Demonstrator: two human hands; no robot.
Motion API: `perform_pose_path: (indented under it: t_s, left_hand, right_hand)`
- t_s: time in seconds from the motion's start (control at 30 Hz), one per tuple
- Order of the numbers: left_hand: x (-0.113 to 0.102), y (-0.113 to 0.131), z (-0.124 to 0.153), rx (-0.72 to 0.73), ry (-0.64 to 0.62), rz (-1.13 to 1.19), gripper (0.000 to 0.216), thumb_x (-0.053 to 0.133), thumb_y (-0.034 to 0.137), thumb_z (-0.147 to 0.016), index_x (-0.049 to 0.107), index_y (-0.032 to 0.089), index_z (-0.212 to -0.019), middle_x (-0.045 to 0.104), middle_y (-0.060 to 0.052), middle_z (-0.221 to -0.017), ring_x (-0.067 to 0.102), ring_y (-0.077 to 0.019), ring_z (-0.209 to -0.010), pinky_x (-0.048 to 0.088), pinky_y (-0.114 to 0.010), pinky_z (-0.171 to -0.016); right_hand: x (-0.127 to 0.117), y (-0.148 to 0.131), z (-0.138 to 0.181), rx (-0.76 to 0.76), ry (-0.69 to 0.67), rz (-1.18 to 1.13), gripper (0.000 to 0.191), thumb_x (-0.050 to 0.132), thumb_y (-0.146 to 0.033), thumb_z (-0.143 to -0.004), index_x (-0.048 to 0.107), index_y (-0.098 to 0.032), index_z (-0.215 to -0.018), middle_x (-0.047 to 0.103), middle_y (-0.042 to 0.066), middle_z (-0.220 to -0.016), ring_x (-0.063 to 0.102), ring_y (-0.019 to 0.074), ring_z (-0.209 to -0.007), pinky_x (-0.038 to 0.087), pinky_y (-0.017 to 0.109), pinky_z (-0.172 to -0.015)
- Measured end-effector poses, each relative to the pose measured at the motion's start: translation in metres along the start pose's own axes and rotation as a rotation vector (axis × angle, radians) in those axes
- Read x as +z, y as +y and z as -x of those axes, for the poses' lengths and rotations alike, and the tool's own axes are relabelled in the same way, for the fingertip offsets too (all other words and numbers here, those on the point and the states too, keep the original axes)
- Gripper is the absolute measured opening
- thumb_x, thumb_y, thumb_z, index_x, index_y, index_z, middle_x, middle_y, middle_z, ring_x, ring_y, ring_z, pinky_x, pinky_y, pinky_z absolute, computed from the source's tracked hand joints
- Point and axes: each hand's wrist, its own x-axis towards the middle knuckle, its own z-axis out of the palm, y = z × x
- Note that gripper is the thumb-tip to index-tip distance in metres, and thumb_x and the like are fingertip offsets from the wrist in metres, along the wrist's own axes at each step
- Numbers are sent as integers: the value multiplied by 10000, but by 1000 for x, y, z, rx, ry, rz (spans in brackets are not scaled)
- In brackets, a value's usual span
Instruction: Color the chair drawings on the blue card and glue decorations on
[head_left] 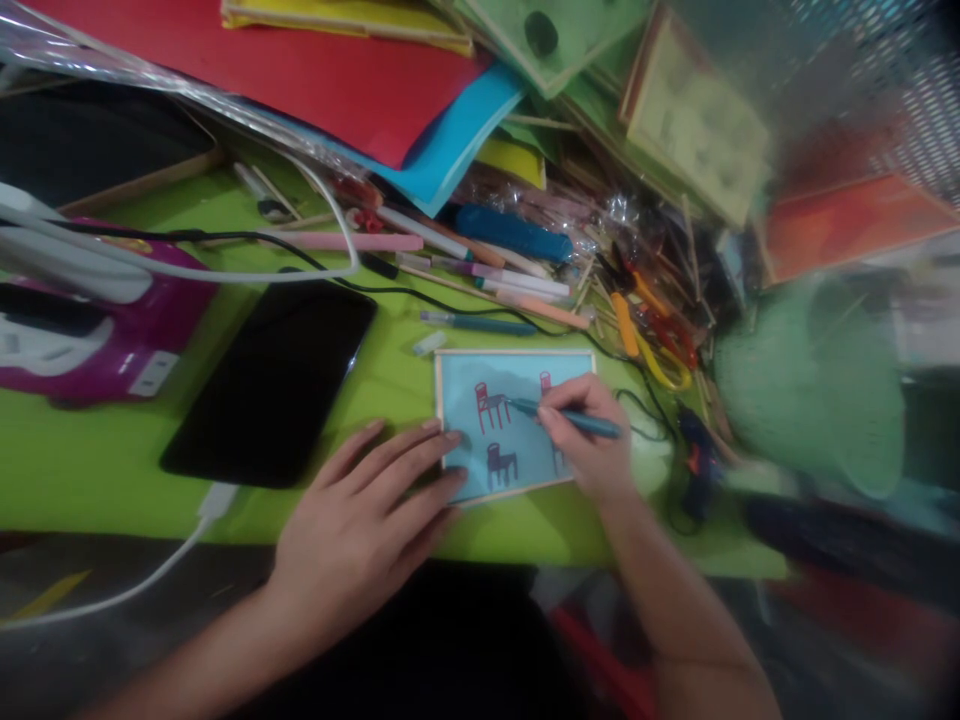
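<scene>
A light blue card (469, 375) with a thin pale wooden frame lies on the green tabletop (97, 475). On it are small chair drawings (493, 405), some with red backs, others dark purple. My right hand (589, 435) grips a teal pen (589, 422), its tip at the seat of the upper left chair. The hand partly hides the chairs on the right. My left hand (375, 490) lies flat with fingers stretched out, its fingertips on the card's left edge. Above the card rest a small white eraser-like piece (429, 343) and another teal pen (487, 323).
Left of the card lies a black phone (274, 380) with a white cable (217, 500), near a purple power strip (161, 330). Pens, sticks and yellow-handled scissors (664, 365) clutter the back. A green basket (806, 390) stands right, beside a dark glue-gun-like tool (694, 460).
</scene>
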Motion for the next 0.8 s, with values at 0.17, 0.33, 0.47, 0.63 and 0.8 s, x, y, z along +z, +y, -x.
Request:
perform_pose_path:
  t_s: [0.17,0.33,0.47,0.63,0.8]
  left_hand:
    - [0,0,0,-5,-3,1,228,684,218,-944,715,273,-1162,706,-40,-1396,665,-277,-1290,435,-511,-1157]
    - [1,0,-2,-12,-4,7,219,678,220,-949,719,259,-1161,710,-51,-1389,665,-276,-1289,419,-508,-1168]
    - [1,0,-1,-2,12,17,203,677,224,-951,727,261,-1144,717,-45,-1379,667,-270,-1286,410,-493,-1172]
    - [2,0,-1,-7,10,6,207,666,231,-959,723,269,-1154,709,-41,-1392,663,-267,-1292,408,-494,-1174]
    - [2,0,-3,-2,14,0,203,671,232,-955,725,267,-1148,719,-38,-1376,667,-274,-1285,426,-493,-1157]
  right_hand:
    - [0,-1,0,-5,18,-7,114,735,-299,-874,655,-232,-828,646,-16,-720,563,139,-632,456,282,-588]
    - [0,0,0,0,22,6,105,735,-291,-872,660,-231,-830,656,-18,-719,564,135,-627,453,276,-584]
    - [-1,2,0,10,22,6,113,734,-304,-876,660,-229,-836,658,-18,-727,578,138,-645,471,278,-603]
    - [0,3,0,1,13,-2,118,740,-304,-880,658,-229,-841,659,-18,-735,580,137,-654,470,278,-609]
    - [0,2,0,-18,-21,-3,119,755,-294,-870,659,-234,-832,639,-25,-700,564,135,-635,452,275,-584]
